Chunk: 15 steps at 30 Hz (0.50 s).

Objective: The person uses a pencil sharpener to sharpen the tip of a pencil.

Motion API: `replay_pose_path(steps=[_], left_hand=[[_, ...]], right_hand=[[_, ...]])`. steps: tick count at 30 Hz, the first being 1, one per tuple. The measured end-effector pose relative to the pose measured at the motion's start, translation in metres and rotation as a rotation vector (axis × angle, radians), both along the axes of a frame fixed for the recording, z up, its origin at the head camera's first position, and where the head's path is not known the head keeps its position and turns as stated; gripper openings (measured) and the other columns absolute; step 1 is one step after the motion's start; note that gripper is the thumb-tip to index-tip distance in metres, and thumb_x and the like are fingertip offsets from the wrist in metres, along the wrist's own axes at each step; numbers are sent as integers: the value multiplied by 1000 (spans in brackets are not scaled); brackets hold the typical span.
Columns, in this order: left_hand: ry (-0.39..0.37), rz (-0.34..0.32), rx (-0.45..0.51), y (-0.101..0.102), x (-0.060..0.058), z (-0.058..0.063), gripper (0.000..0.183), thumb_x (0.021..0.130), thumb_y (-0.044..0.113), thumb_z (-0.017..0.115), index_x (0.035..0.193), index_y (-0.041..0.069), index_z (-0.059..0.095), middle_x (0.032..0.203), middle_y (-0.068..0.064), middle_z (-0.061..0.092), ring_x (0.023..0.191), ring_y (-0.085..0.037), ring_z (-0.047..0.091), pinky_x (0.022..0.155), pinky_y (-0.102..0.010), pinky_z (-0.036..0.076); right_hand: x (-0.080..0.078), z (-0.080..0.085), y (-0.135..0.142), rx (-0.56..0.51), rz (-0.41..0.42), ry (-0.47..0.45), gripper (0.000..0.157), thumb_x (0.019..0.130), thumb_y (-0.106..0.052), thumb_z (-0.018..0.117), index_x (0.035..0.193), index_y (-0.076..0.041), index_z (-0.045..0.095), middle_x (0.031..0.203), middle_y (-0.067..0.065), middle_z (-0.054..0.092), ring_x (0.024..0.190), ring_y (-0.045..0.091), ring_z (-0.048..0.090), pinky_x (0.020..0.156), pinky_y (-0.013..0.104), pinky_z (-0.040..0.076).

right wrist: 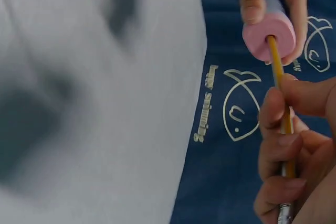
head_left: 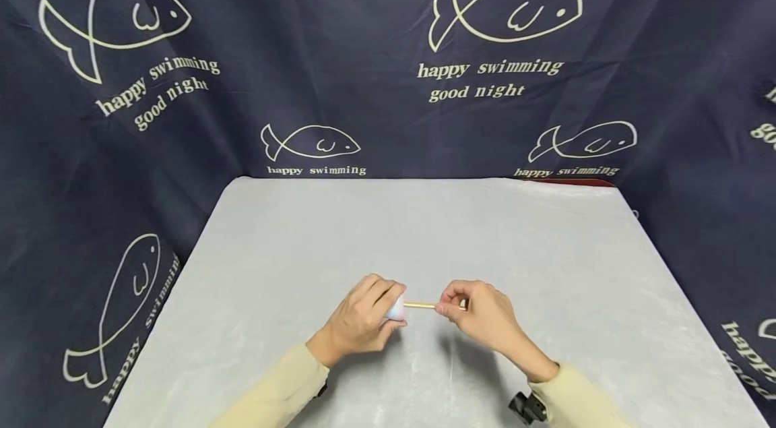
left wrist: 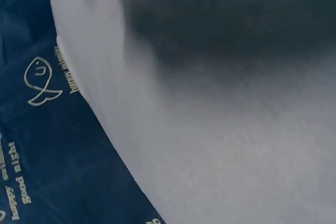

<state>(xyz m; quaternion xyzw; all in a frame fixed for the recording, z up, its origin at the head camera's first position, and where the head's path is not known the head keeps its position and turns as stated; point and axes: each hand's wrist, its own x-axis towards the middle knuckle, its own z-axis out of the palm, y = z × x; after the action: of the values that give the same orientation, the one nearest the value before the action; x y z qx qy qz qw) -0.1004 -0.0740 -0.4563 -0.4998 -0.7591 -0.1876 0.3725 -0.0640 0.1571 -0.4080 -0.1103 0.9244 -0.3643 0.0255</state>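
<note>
My left hand (head_left: 366, 317) grips a small pencil sharpener (head_left: 395, 309) with a pale blue and pink body. Its round pink end (right wrist: 262, 38) faces the right hand and has a hole in the middle. A yellow pencil (head_left: 419, 305) has one end inside that hole. My right hand (head_left: 481, 313) pinches the pencil between thumb and fingers; in the right wrist view its other fingers curl along the shaft, near the silvery end (right wrist: 285, 212). Both hands are held above the table. The left wrist view shows neither hand nor sharpener.
A pale grey cloth covers the table (head_left: 364, 232). Dark blue curtains (head_left: 388, 64) with white fish drawings and lettering hang behind and at both sides. A red edge (head_left: 570, 181) shows at the table's back right. A black device (head_left: 527, 408) is at the right wrist.
</note>
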Motion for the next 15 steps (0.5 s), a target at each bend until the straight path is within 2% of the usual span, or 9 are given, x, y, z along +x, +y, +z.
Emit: replay_pose_path(steps=[2,5,9,11,13,15], left_hand=[[-104,17,-6,-3,-2,1,40,85,30,69,108,-2,61,94,-7,63,80,-17,56,74,-27,49],[-283,39,-16,-5,-5,9,50,71,26,80,109,-1,62,96,-6,63,83,-15,55,71,-24,49],[-586,55,-15,-10,-9,24,47,72,23,81,111,3,65,95,-3,65,85,-13,55,69,-22,48],[-753,48,-9,-13,-11,30,42,74,22,80,110,6,66,92,-1,65,81,-11,55,66,-21,47],[-919,28,-9,-16,-13,35,35,77,22,78,107,8,67,89,1,66,77,-8,54,64,-21,46],[-1059,-4,-13,-19,-14,38,26,80,21,76,102,10,69,84,2,66,71,-6,53,62,-20,46]], right_hand=[[-1,-6,-3,54,-19,147,12,77,-22,77,76,-25,66,63,-16,59,48,-2,38,45,20,31],[-2,-18,-3,76,19,442,16,74,-22,79,83,-23,66,70,-13,65,50,-2,43,46,17,33],[-5,-29,-1,111,84,843,10,87,-24,67,92,-14,67,78,-5,69,59,8,57,50,21,38],[-8,-30,-1,134,99,1019,17,94,-23,58,93,-11,70,81,-2,70,63,12,60,53,25,42],[-12,-29,-3,132,117,1154,23,97,-21,53,90,-9,72,80,-1,69,64,14,61,53,25,43],[-15,-27,-4,118,142,1259,25,97,-19,54,87,-7,73,77,0,68,61,14,60,51,23,42]])
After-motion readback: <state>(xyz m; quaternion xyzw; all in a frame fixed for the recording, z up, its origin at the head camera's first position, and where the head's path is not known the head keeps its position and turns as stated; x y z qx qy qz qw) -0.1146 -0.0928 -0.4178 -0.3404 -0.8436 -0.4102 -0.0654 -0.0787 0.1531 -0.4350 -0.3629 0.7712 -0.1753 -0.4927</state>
